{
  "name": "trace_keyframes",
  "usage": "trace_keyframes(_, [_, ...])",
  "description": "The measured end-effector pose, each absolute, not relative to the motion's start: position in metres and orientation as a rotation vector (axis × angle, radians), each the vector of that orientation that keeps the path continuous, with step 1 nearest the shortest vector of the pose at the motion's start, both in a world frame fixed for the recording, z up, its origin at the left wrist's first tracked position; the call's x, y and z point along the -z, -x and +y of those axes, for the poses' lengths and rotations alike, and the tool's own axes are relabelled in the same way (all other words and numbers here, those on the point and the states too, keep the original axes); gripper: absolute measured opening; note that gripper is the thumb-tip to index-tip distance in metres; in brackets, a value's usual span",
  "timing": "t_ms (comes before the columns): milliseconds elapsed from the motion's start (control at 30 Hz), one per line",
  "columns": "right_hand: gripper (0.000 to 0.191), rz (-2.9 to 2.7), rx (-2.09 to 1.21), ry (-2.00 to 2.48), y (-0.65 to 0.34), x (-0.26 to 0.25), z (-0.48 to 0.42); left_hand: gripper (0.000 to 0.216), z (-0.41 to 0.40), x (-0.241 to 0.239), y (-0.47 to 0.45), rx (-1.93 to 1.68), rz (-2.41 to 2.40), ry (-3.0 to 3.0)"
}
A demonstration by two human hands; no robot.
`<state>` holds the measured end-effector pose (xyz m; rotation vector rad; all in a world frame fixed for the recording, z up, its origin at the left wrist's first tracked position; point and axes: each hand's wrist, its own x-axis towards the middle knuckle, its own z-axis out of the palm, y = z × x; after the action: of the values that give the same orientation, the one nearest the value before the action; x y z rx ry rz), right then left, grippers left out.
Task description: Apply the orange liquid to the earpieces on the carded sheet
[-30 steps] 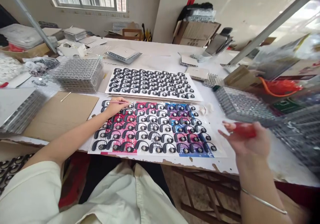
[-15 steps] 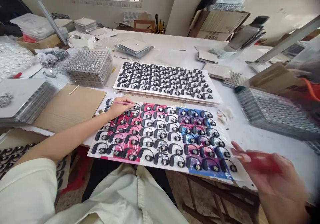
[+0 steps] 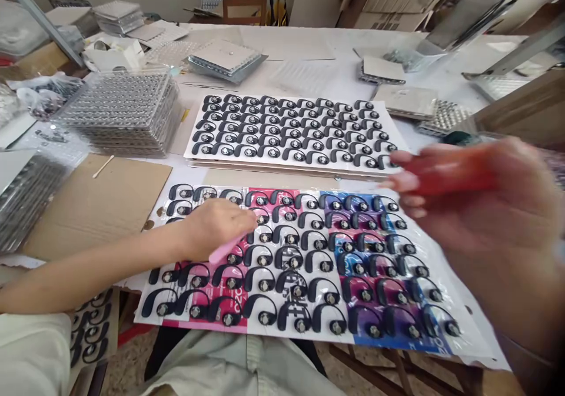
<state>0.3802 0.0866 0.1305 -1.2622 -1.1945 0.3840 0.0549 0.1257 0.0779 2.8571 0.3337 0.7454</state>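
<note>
My left hand is closed round a thin pink stick, over the upper left of a printed sheet coloured pink, white and blue. Rows of black ear-hook pieces, each with a silvery round end, lie on that sheet. Blurred by motion, my right hand is raised beyond the sheet's right side, its fingers wrapped round a red object that looks like a soft bottle. Behind, a white board carries more rows of the same black pieces.
Left of the sheet lies brown cardboard with a cotton swab on it. Stacked clear trays stand behind it. Grey boards and a carton occupy the back and right.
My left hand has moved right and nearer, turning the pink stick downward. My right hand has risen and gone away from me with the red object. The whole view has shifted.
</note>
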Motion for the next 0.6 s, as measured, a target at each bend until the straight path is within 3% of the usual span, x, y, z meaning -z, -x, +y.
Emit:
trace_keyframes(67, [0.040, -1.052, -1.058, 1.262, -0.355, -0.125, 0.111, 0.018, 0.121, -0.068, -0.058, -0.745, 0.280, -2.999])
trace_keyframes(200, [0.042, -0.979, -1.473, 1.087, -0.316, -0.105, 0.134, 0.020, 0.116, -0.057, -0.060, -0.768, 0.255, -3.072])
trace_keyframes(600, [0.029, -1.024, -1.255, 1.093, -0.278, -0.082, 0.121, 0.018, 0.113, -0.048, -0.059, -0.783, 0.308, -3.070])
